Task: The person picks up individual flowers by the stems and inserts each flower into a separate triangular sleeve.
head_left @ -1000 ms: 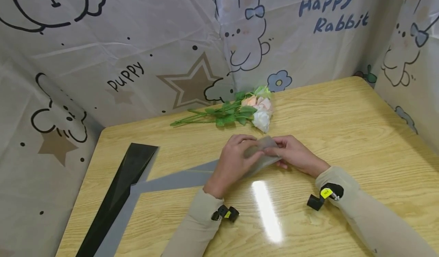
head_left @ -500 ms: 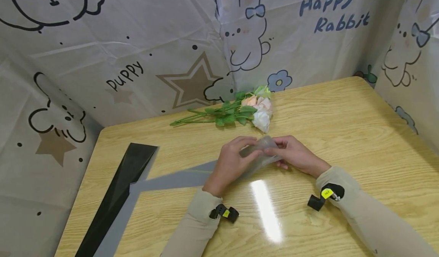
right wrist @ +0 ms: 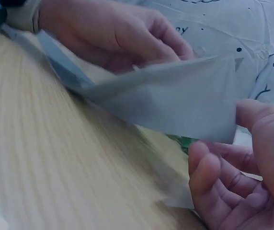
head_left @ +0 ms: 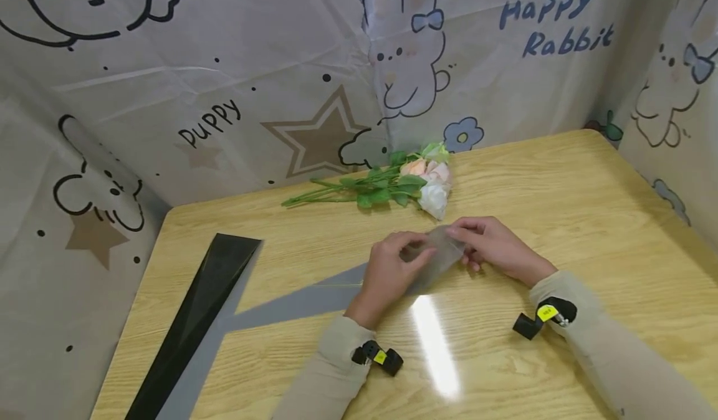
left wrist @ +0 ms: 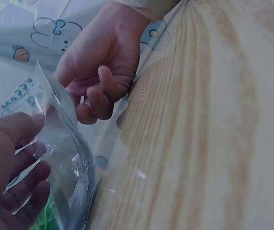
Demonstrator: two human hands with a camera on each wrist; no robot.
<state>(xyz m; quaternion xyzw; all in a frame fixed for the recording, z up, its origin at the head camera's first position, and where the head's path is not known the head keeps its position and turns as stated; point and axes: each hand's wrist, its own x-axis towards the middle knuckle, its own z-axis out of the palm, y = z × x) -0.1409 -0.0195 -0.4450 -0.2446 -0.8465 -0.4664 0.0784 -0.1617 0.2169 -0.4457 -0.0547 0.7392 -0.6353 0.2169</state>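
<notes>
A grey translucent strip of wrapping film (head_left: 440, 259) runs between my two hands above the table. My left hand (head_left: 388, 272) holds the strip with thumb and fingertips at its near side; in the left wrist view its thumb (left wrist: 24, 125) presses on the clear, curved film (left wrist: 74, 148). At the far end, my right hand (head_left: 499, 245) pinches the film's corner between thumb and fingers. The right wrist view shows the film (right wrist: 175, 98) as a flat, pointed flap, with the right hand (right wrist: 252, 177) at its edge and the left hand (right wrist: 122, 36) behind it.
A folded black sheet (head_left: 193, 320) with a grey edge lies at the left of the wooden table (head_left: 561, 220); the grey strip (head_left: 314, 301) stretches from it. Artificial roses (head_left: 429, 183) with green stems (head_left: 336, 189) lie at the back, before a printed cloth backdrop (head_left: 291, 46).
The right hand has moved slightly up and right, and the film between the hands is spread flatter and wider. The left hand has shifted a little to the right.
</notes>
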